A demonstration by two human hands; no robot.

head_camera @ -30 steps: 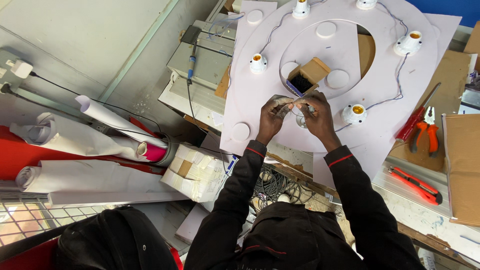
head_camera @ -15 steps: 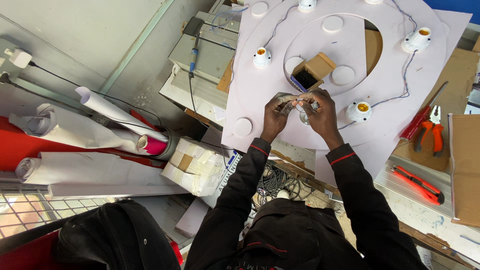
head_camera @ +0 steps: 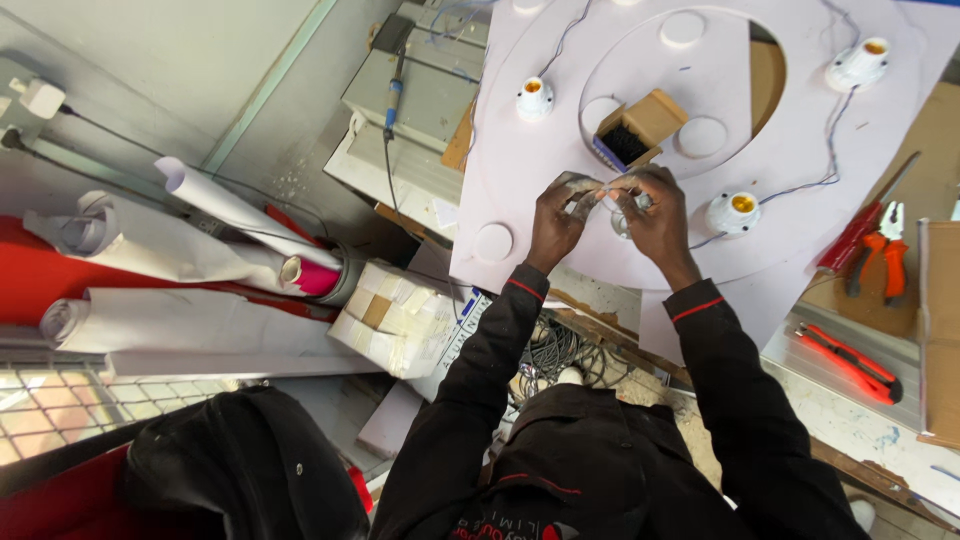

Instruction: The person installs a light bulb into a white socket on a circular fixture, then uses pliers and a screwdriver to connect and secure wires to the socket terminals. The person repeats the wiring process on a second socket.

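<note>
Broadly, the largest item before me is the pale lilac panel point(head_camera: 700, 250), cut with a big round opening and several round plugs, lying flat over the bench. White lamp holders sit on it: one at upper left point(head_camera: 535, 98), one at upper right point(head_camera: 860, 63), one just beside my right hand point(head_camera: 733, 212), all linked by thin wire point(head_camera: 830, 150). A small open cardboard box point(head_camera: 638, 130) rests above my hands. Pliers with orange grips point(head_camera: 880, 255) and a red cutter point(head_camera: 850, 362) lie well apart on my right.

My left hand point(head_camera: 556, 215) and right hand point(head_camera: 655, 215) meet over the panel, both closed narrowly on a small lamp fitting point(head_camera: 622, 215) and its wire ends; the exact pinch I cannot tell. Judgement: the step goes well if I keep the fitting steady in one hand, feed the strands in straight, leave no loose bare strands, and keep slack in the wire so nothing pulls on the seated holders.
</note>
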